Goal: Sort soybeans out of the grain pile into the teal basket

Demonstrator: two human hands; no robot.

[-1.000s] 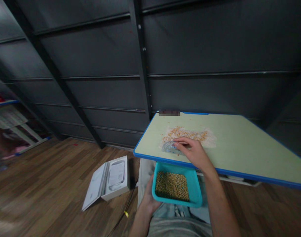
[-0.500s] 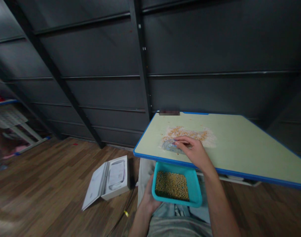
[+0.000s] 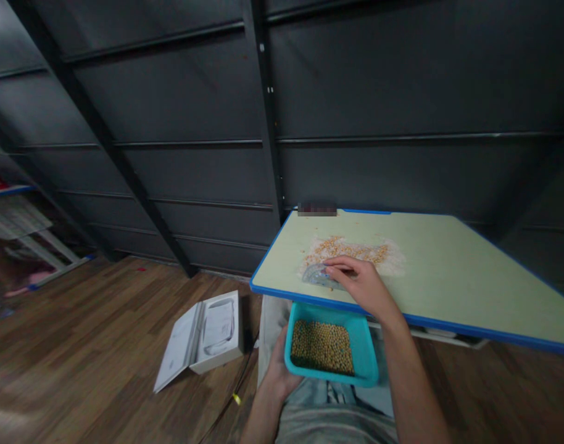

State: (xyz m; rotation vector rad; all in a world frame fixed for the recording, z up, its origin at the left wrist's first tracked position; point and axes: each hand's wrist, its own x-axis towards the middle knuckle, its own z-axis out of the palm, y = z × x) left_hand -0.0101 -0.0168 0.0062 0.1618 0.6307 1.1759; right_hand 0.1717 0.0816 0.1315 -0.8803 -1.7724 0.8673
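My right hand (image 3: 361, 285) rests on the pale green table (image 3: 448, 277) with its fingers closed on a small clear plastic scraper (image 3: 317, 275). The scraper sits at the near-left edge of a spread of yellow beans (image 3: 347, 249) mixed with white grains. Below the table's blue front edge, my left hand (image 3: 275, 370) grips the left side of a turquoise tray (image 3: 366, 357) holding a layer of beans. The tray hangs over my lap.
An open white box (image 3: 203, 338) lies on the wooden floor to the left, with a thin cable (image 3: 236, 394) beside it. Dark metal wall panels and slanted beams stand behind the table. A shelf with papers (image 3: 13, 234) is at the far left.
My right hand with the scraper shifted slightly back and forth near the table's front edge. The tray and left hand stayed where they were.
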